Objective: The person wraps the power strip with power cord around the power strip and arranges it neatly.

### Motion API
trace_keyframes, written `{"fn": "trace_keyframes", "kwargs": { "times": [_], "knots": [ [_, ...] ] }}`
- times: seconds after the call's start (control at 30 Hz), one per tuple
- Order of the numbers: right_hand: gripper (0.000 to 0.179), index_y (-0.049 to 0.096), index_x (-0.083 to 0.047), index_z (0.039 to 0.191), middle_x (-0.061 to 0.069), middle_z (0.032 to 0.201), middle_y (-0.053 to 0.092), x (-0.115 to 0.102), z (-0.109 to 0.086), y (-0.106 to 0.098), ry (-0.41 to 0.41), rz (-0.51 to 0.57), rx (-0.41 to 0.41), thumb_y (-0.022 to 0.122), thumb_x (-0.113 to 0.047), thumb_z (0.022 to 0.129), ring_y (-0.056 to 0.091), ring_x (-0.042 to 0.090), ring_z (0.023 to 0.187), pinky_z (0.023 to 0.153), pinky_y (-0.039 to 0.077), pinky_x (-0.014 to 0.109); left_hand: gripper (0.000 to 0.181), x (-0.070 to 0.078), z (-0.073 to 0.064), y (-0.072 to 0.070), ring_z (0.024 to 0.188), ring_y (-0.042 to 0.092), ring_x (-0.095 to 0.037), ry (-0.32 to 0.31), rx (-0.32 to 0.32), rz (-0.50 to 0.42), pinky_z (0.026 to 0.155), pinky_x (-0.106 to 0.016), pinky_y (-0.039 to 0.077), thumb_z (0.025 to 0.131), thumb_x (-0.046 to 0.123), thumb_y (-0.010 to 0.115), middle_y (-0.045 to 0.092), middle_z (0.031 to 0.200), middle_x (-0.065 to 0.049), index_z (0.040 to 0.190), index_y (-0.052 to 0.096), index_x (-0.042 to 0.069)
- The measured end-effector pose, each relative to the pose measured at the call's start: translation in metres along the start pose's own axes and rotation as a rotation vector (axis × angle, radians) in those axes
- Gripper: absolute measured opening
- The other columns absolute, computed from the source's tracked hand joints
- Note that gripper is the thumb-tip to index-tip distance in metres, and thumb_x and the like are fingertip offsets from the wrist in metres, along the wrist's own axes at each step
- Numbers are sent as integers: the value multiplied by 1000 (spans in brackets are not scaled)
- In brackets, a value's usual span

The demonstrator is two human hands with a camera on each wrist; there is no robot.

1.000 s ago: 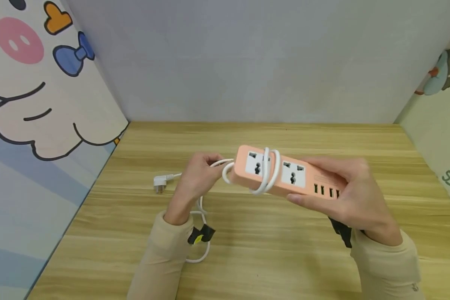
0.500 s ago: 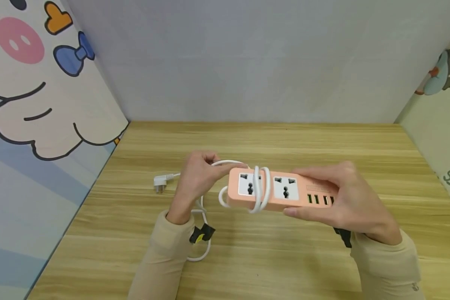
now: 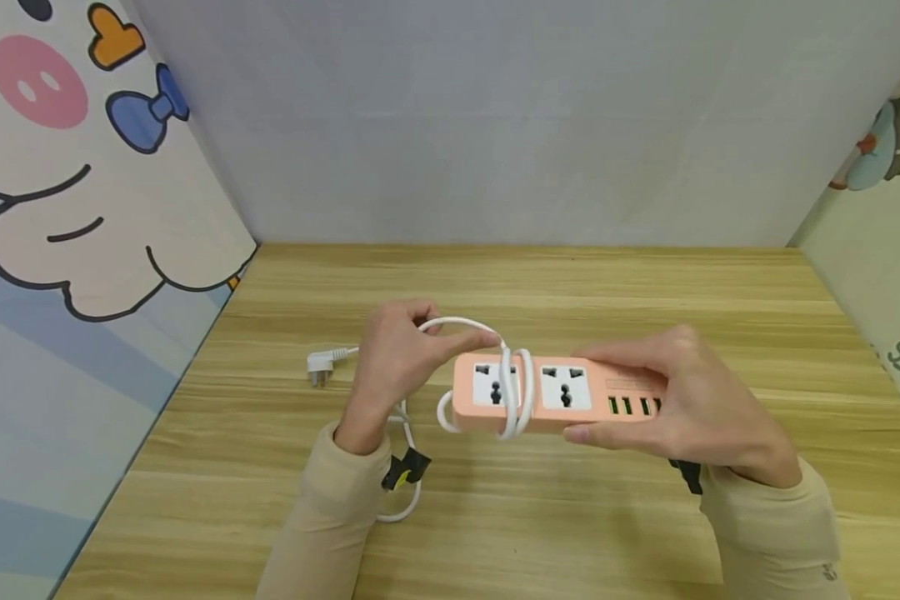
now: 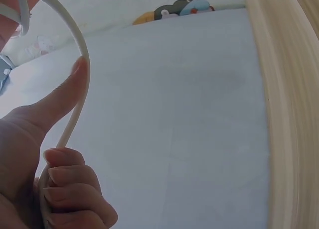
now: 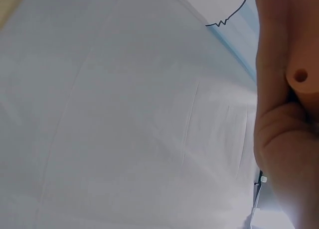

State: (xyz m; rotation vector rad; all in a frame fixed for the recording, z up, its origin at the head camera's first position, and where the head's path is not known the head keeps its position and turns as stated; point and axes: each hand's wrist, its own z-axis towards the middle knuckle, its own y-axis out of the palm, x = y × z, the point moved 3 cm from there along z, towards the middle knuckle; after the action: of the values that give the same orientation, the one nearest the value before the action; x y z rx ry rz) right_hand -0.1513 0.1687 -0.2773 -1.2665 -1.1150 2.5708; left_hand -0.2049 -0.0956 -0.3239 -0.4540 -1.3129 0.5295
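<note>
A pink power strip with two white socket panels and a row of USB ports is held above the table. My right hand grips its right end, thumb along the front edge and fingers along the far edge. White cord wraps round the strip's left half. My left hand holds the cord left of the strip. In the left wrist view, several fingers curl round the cord while the thumb presses on it higher up. In the right wrist view, the strip's end shows at the palm.
The white plug lies on the wooden table left of my left hand. Loose cord trails beneath my left wrist, near a black strap piece with a yellow spot. A grey wall and cartoon-printed panels surround the table.
The power strip has come down and slightly left and turned more level in my right hand. My left thumb has stretched toward the wrapped cord; the loose cord now arches over the strip's far side.
</note>
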Motion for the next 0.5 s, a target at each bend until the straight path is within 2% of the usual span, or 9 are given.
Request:
{"fn": "trace_keyframes", "kwargs": {
  "times": [0.1, 0.2, 0.33, 0.5],
  "knots": [
    [40, 74, -29, 108, -19, 78, 69, -1, 1, 1, 15, -5, -46, 93, -23, 73, 52, 0, 52, 49, 41, 17, 66, 4, 0, 0, 53, 29, -11, 23, 10, 63, 53, -26, 29, 63, 58, 91, 29, 53, 7, 59, 39, 18],
    [39, 74, -32, 108, -21, 79, 69, 0, 1, 1, 15, -31, -69, 92, -25, 75, 51, -1, 52, 48, 40, 17, 67, 5, 0, -1, 54, 29, -10, 29, 17, 88, 54, -27, 30, 62, 58, 92, 28, 53, 8, 59, 38, 18],
    [39, 74, -30, 110, -22, 80, 68, 1, 1, 2, -2, -58, -69, 91, -25, 75, 49, -3, 52, 49, 40, 16, 68, 3, 0, 0, 54, 26, -10, 7, 20, 57, 53, -26, 27, 63, 58, 92, 25, 53, 8, 58, 37, 18],
    [39, 75, -28, 111, -20, 79, 68, 2, 0, 2, 2, -63, -75, 91, -27, 76, 49, -2, 53, 50, 40, 16, 68, 1, 0, 1, 52, 25, -10, 9, 41, 11, 52, -25, 26, 63, 56, 92, 24, 52, 8, 56, 36, 18]
  ]
}}
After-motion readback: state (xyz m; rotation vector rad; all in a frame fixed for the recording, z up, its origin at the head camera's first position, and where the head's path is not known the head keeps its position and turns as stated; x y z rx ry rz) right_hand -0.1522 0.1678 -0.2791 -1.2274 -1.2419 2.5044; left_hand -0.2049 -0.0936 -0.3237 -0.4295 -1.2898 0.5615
